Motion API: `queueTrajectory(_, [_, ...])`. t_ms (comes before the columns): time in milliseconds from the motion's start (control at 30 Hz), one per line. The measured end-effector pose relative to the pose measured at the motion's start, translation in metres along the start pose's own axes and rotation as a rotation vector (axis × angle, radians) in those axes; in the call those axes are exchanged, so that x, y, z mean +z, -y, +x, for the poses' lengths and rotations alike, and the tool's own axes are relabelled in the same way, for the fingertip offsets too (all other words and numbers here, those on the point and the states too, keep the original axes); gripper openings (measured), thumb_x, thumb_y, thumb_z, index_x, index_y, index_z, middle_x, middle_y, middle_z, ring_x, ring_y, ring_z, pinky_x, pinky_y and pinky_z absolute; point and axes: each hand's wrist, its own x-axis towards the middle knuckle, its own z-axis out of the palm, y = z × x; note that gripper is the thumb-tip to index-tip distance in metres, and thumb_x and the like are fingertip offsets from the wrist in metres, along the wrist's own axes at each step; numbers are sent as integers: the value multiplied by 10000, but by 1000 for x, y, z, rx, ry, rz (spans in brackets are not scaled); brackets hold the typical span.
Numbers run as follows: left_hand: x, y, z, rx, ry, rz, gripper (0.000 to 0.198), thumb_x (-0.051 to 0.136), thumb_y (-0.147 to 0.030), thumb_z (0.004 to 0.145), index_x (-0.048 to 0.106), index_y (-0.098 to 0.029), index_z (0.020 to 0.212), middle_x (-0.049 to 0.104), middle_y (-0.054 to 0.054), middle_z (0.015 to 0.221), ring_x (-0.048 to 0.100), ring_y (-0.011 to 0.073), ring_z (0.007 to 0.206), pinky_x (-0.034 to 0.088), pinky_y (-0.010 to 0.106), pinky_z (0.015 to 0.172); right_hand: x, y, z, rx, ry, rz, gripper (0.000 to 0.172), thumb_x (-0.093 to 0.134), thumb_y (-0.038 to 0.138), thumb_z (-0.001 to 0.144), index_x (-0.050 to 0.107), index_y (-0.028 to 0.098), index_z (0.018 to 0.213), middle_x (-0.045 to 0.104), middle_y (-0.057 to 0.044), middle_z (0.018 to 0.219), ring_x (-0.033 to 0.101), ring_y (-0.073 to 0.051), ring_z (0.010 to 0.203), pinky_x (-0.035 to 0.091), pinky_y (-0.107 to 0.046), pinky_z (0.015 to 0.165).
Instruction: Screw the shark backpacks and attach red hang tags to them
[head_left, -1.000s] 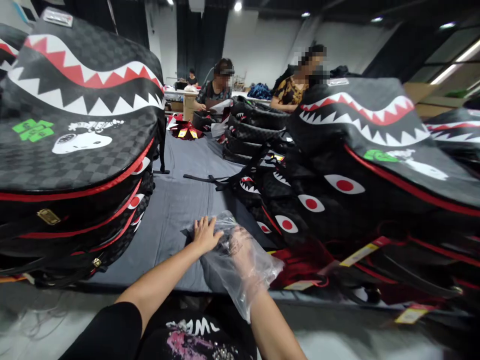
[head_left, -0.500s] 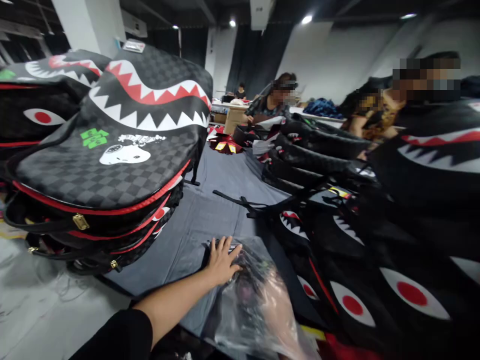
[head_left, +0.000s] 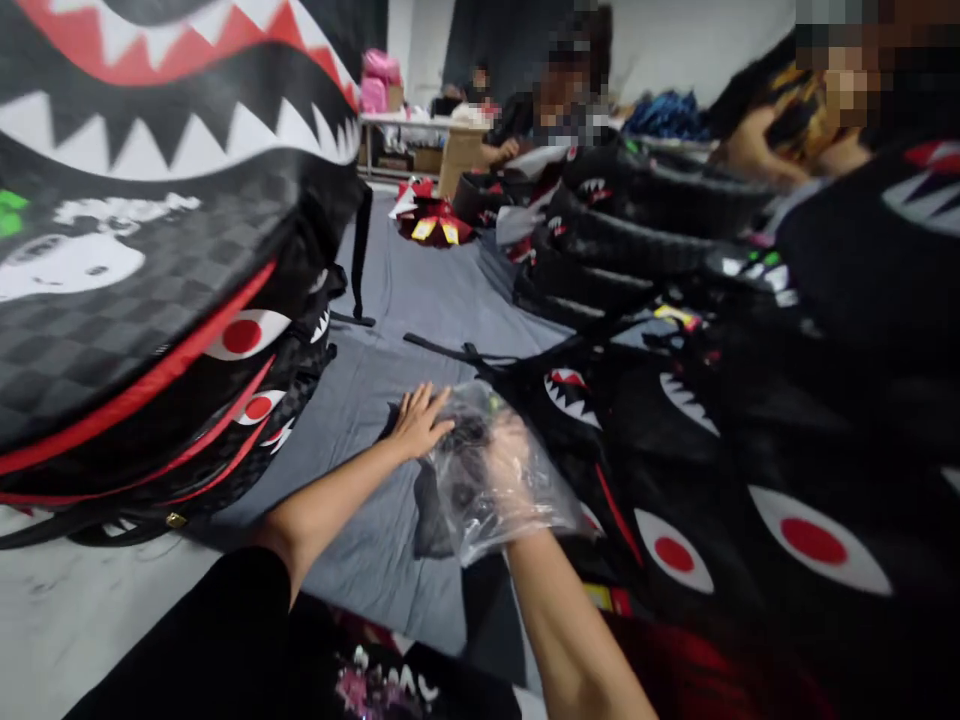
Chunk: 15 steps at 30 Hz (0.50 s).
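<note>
A clear plastic bag (head_left: 469, 515) lies over the grey cloth in the middle. My left hand (head_left: 418, 422) is at the bag's upper left edge, its fingers stretched out and apart. Through the film I see my right hand (head_left: 510, 465), which is inside the bag up to the wrist. Beside its fingers is a dark item (head_left: 463, 455), blurred by the plastic, whose kind I cannot make out. Glare and motion hide whether the right fingers grip it.
Stacked shark-mouth backpacks (head_left: 247, 235) rise close on the left. More black backpacks (head_left: 675, 480) with red eyes crowd the right side. Grey cloth (head_left: 375, 400) covers the table. Loose straps (head_left: 457, 352) lie beyond the bag. Two people (head_left: 551, 110) work across the table, another farther back.
The view has shifted closer to the left backpack stack. Both hands and the plastic bag appear higher in view, and my right forearm now shows outside the bag's opening.
</note>
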Motion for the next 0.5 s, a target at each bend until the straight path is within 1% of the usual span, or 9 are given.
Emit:
queueTrajectory(67, [-4,-16,-18,81,-75,-39,720,423,-524,927,182,-211,1529,124,114,1610,64,260,1494,141,487,1198,-3,-6,-15,52,25,-31,504,155,189,955,532,3,1232,607,-242,982,583,-323,978,461,-529,826])
queueTrajectory(133, [4,-32,-44,222,-48,-56,900,536,-620,832,141,-227,1538,12,109,1619,-8,313,1492,97,530,1198,-16,-11,-48,42,30,-54,450,252,228,958,548,31,1234,614,-215,1046,551,-313,1058,436,-521,915])
queueTrajectory(167, [12,-37,-56,259,-2,-53,981,607,-638,770,141,-242,1538,-29,112,1617,-21,348,1485,87,561,1190,-25,-12,-69,18,28,-60,436,289,244,955,547,48,1246,614,-201,1090,537,-305,1094,424,-513,950])
queueTrajectory(200, [24,-40,-66,257,43,-43,1029,662,-630,725,158,-246,1535,-47,122,1614,-18,376,1479,89,584,1183,-34,-14,-89,-8,31,-62,432,310,259,954,541,65,1263,608,-189,1138,526,-295,1123,418,-503,973])
queueTrajectory(267, [48,-41,-72,181,92,-6,986,696,-568,726,212,-247,1523,-19,139,1613,6,387,1476,108,596,1176,-51,-17,-126,-54,48,-64,428,316,277,955,551,94,1263,604,-167,1171,535,-270,1113,439,-472,964])
queueTrajectory(300, [58,-39,-67,134,89,15,930,684,-533,754,235,-247,1517,9,142,1614,16,371,1480,115,586,1178,-59,-19,-140,-57,65,-80,420,315,281,957,569,105,1241,610,-161,1154,544,-263,1086,451,-459,945])
queueTrajectory(367, [72,-31,-46,79,60,55,825,641,-489,810,260,-263,1507,56,132,1614,26,330,1488,107,570,1185,-70,-21,-158,-28,88,-133,401,330,293,965,605,110,1192,622,-159,1083,554,-257,1016,466,-434,899])
queueTrajectory(433, [74,-21,-15,47,36,86,762,609,-469,843,273,-279,1500,87,119,1613,40,302,1492,94,562,1190,-74,-21,-163,12,96,-183,391,350,310,976,615,108,1178,622,-155,1022,555,-252,949,469,-412,855])
queueTrajectory(500, [66,-12,19,-2,43,104,744,607,-461,850,293,-263,1495,106,129,1609,61,309,1490,108,567,1187,-70,-19,-160,6,96,-190,395,344,319,987,609,108,1189,618,-150,1005,558,-243,902,472,-387,812])
